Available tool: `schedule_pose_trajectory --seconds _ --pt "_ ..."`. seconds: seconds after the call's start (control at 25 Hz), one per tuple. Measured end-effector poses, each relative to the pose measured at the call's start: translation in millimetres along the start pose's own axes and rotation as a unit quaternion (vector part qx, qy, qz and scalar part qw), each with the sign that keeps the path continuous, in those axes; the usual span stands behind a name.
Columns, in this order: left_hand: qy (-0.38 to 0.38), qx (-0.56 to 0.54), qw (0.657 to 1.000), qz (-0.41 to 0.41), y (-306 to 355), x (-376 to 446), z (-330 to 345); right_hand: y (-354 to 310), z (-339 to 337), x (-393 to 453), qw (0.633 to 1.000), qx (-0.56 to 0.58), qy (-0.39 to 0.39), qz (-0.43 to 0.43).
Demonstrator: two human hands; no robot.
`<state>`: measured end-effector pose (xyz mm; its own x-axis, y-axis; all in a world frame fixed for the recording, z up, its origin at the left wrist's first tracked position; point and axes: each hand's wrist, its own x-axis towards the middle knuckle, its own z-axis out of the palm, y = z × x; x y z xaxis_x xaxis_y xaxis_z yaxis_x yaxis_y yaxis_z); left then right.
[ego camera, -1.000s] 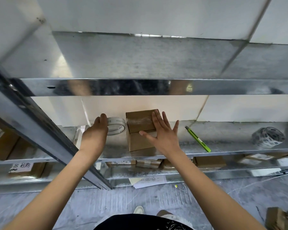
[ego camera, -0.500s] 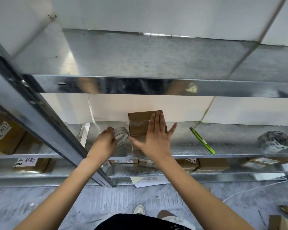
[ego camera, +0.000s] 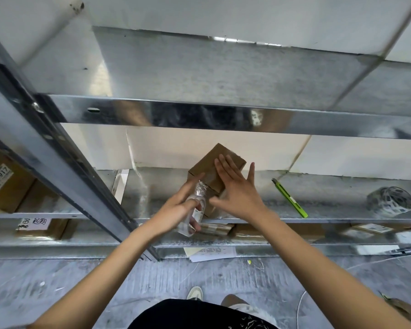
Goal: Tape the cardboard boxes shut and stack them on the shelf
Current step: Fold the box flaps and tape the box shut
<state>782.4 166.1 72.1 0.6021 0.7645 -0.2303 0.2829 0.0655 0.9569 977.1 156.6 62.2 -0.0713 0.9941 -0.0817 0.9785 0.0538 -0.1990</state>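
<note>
A small brown cardboard box [ego camera: 209, 166] stands turned corner-on on the metal shelf [ego camera: 330, 195], near its front edge. My right hand [ego camera: 235, 186] lies flat across the box top with straight, spread fingers. My left hand [ego camera: 176, 210] grips a roll of clear tape [ego camera: 195, 214] just in front of the box, forefinger stretched toward the box's near corner. A crinkled strip of tape runs from the roll to that corner.
A green utility knife [ego camera: 291, 199] lies on the shelf right of the box, and a roll of printed tape [ego camera: 390, 201] sits at the far right. A slanted steel upright [ego camera: 64, 162] crosses the left. Flat cartons and labels fill the lower shelf [ego camera: 247, 243].
My left hand lifted the tape roll off the shelf and brought it to the front of the box. The box has been rotated from square-on to corner-on under my right hand.
</note>
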Motion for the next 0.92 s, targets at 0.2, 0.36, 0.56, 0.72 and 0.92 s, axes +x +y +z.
schedule_pose_trajectory --seconds 0.2,0.36,0.56,0.72,0.92 --pt "-0.051 -0.133 0.987 -0.071 -1 5 4 14 -9 7 0.997 0.043 -0.056 -0.032" --pt "-0.059 -0.186 0.976 -0.093 0 7 8 18 -12 13 0.995 0.047 -0.073 -0.049" --pt "-0.006 -0.180 0.980 -0.080 -17 3 17 20 -12 14 0.995 0.053 -0.078 -0.045" --pt "0.006 -0.110 0.993 -0.041 -19 6 18 21 -13 15 0.993 0.064 -0.082 -0.048" --pt "0.067 -0.161 0.984 -0.034 -21 0 29 24 -11 16 0.991 0.088 -0.083 -0.055"
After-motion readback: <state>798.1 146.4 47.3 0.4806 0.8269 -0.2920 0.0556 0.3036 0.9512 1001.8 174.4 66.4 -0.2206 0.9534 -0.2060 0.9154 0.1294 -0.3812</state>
